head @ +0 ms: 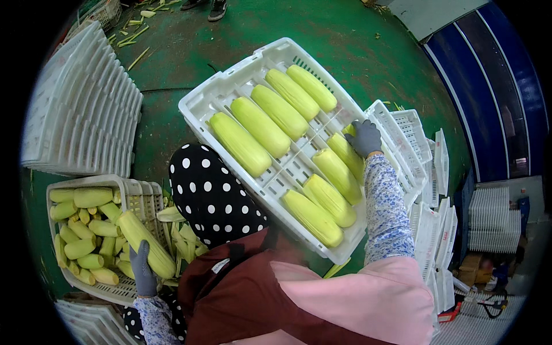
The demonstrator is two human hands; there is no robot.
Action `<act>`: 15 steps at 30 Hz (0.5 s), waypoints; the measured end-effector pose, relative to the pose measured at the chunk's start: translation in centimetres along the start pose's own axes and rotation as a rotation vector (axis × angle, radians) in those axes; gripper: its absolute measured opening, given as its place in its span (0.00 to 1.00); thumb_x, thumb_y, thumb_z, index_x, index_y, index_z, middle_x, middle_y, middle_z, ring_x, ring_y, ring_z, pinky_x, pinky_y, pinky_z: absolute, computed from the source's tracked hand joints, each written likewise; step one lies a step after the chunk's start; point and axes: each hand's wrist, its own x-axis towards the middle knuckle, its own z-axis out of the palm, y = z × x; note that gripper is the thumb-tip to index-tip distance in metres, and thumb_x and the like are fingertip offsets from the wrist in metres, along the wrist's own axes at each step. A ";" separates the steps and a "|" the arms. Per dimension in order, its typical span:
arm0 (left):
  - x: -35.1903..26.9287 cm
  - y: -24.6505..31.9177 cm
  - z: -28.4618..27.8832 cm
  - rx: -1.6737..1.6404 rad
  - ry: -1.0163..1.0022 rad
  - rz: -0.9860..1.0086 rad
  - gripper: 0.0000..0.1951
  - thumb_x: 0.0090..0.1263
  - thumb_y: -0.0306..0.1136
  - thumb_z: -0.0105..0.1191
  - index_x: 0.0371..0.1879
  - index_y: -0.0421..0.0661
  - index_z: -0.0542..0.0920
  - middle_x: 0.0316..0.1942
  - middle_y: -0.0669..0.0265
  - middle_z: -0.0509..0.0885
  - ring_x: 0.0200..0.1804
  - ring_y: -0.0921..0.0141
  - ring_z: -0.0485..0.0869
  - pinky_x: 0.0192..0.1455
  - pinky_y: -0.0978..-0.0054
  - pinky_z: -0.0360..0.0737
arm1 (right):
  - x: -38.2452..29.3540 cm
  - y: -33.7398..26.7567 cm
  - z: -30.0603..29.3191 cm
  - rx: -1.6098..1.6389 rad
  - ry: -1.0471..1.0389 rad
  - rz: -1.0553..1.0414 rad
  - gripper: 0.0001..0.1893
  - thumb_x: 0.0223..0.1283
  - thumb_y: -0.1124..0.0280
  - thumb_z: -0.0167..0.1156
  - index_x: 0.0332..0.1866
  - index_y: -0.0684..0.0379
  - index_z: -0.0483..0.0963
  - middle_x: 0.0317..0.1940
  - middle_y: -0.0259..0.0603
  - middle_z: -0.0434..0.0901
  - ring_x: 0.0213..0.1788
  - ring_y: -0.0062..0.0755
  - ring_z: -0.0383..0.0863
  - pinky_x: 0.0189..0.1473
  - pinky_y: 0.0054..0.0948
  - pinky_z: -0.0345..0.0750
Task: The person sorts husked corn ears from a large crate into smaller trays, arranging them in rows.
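My left hand (144, 271), in a grey glove, grips an ear of corn in its pale green husk (145, 243) beside the corn crate. My gloved right hand (365, 137) has its fingers around the tip of another husked ear (348, 129) in the far right of the white plastic tray (276, 172). The hand and sleeve hide most of that ear. Two rows of husked ears lie in this tray, with a left-row ear (240, 144) and a right-row ear (337, 176) among them. The tray rests tilted across my front, near my polka-dot trouser knee.
A white crate (125, 194) full of husked corn stands at lower left, husk scraps (183, 239) beside it. Stacked white trays (86, 108) rise at far left; more trays (399, 133) lean at right. Another person's shoe (217, 9) shows on the green floor (241, 39).
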 end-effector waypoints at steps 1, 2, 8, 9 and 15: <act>0.3 -0.1 0.0 -0.055 0.027 -0.026 0.24 0.69 0.35 0.50 0.61 0.37 0.65 0.50 0.60 0.75 0.49 0.69 0.76 0.52 0.73 0.74 | 0.2 -0.1 -0.7 -0.042 -0.088 -0.009 0.24 0.50 0.51 0.64 0.50 0.55 0.75 0.43 0.47 0.76 0.46 0.46 0.77 0.45 0.42 0.75; 0.7 -0.2 -0.2 -0.111 0.054 -0.050 0.24 0.70 0.35 0.50 0.61 0.37 0.65 0.50 0.60 0.75 0.49 0.69 0.76 0.53 0.72 0.73 | 0.3 -0.1 -1.5 -0.048 -0.090 -0.016 0.24 0.50 0.51 0.64 0.50 0.55 0.75 0.43 0.47 0.76 0.46 0.46 0.77 0.45 0.42 0.75; 1.7 0.1 -1.3 -0.073 0.119 0.064 0.22 0.70 0.36 0.51 0.59 0.37 0.68 0.49 0.58 0.77 0.49 0.67 0.78 0.52 0.70 0.76 | -1.7 1.3 -1.3 0.101 -0.060 0.013 0.24 0.46 0.57 0.66 0.48 0.59 0.74 0.41 0.49 0.79 0.47 0.49 0.78 0.48 0.42 0.76; 2.1 0.2 -1.8 -0.105 0.126 0.041 0.22 0.71 0.37 0.51 0.59 0.37 0.68 0.49 0.58 0.77 0.49 0.67 0.78 0.52 0.70 0.76 | -2.0 1.3 -0.9 0.273 -0.055 0.057 0.25 0.46 0.57 0.67 0.48 0.60 0.73 0.42 0.51 0.79 0.47 0.50 0.79 0.49 0.42 0.76; 4.1 -0.2 -2.2 -0.179 0.172 0.069 0.22 0.70 0.39 0.52 0.57 0.38 0.70 0.50 0.56 0.78 0.50 0.64 0.79 0.54 0.66 0.76 | -1.2 2.6 -2.3 0.432 -0.218 0.121 0.29 0.45 0.55 0.68 0.51 0.61 0.71 0.43 0.54 0.79 0.48 0.52 0.78 0.52 0.42 0.74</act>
